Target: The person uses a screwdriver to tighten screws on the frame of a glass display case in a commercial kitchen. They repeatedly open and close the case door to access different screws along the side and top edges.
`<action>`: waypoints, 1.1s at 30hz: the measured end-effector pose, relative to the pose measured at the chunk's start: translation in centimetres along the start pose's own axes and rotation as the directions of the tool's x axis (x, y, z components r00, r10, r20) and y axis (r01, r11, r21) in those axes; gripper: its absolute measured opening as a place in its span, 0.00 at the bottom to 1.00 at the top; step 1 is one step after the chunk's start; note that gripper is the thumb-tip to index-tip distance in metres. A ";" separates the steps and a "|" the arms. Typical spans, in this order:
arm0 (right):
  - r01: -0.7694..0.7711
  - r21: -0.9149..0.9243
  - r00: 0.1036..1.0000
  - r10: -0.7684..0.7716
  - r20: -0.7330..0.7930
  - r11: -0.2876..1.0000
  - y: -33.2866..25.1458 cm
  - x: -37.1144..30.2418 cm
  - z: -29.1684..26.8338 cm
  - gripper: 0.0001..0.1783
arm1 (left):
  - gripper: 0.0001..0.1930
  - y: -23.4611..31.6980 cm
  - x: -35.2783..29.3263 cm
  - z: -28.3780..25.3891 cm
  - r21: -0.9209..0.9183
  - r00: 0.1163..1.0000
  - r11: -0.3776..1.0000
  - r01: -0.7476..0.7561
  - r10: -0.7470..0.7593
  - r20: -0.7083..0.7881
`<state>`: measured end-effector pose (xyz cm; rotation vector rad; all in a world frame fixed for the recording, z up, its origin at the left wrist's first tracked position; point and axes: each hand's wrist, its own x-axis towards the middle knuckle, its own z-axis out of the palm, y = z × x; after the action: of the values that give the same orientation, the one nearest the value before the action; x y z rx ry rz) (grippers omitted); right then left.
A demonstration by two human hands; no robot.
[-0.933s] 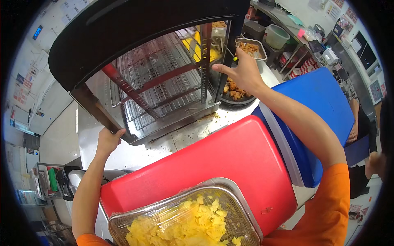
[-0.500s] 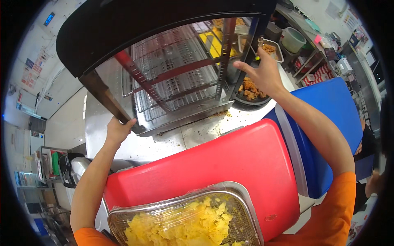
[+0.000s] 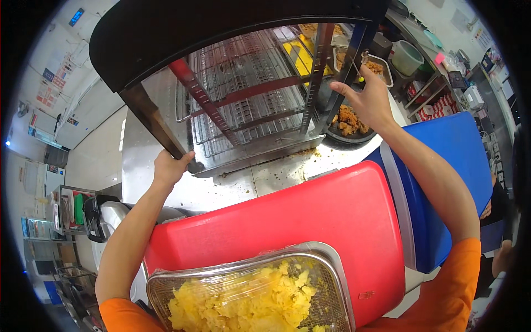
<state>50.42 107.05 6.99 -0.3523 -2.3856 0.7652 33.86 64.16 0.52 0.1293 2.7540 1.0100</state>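
A black-topped display warmer (image 3: 221,41) with several wire racks (image 3: 260,105) inside stands on a metal counter. My left hand (image 3: 170,169) is closed around its lower left front post, thumb lying on the near side. At the right front post is my right hand (image 3: 371,99), thumb stretched out to the left and a finger pointing up beside a small metal fitting (image 3: 364,56); its other fingers are hidden. Closest to me, a metal tray (image 3: 326,252) of yellow, crumbled food (image 3: 243,299) under clear film rests on a red lid (image 3: 287,205).
A blue bin (image 3: 453,166) stands right of the red lid. Fried food (image 3: 351,120) lies in a round black pan beside the warmer, with another tray (image 3: 387,74) of it behind. Crumbs dot the metal counter (image 3: 271,180). Another person's hand (image 3: 502,257) shows at the far right.
The view has turned slightly, so the warmer and both hands appear farther right. Both hands keep their places at the warmer's posts.
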 end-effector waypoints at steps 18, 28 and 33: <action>-0.164 -0.001 0.983 0.163 0.080 0.986 -1.6 -0.4 -1.1 0.37 | 0.18 -0.2 0.0 -0.2 0.054 0.998 0.997 -0.053 0.052 0.018; -0.420 0.128 0.907 0.419 0.038 0.898 -4.3 -1.5 -1.2 0.41 | 0.17 0.6 -0.4 -0.6 0.048 0.995 0.996 -0.071 0.068 0.071; -0.491 0.071 0.850 0.459 0.259 0.868 -5.3 -1.1 -2.3 0.25 | 0.16 0.1 -0.3 -0.5 0.017 0.996 0.997 -0.081 0.081 0.049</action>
<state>52.37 103.36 11.17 -0.8644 -2.4701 1.2487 34.07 63.83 1.02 0.2670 2.7345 0.9870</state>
